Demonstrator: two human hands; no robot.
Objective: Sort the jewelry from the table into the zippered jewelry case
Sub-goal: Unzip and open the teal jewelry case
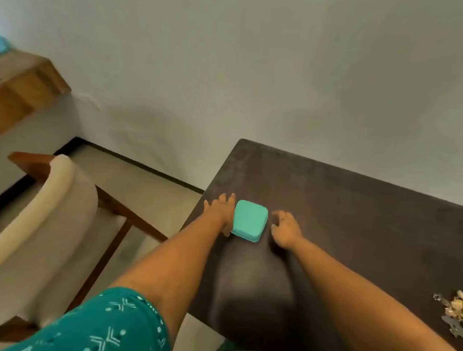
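Two spread-fingered hands, left hand [220, 212] touching, right hand [285, 228] just beside, flank the closed jewelry case [249, 220]

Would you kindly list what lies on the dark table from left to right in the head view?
Left hand → teal jewelry case → right hand → pile of jewelry at the right edge, all on the table. The case is closed; the left hand touches its side.
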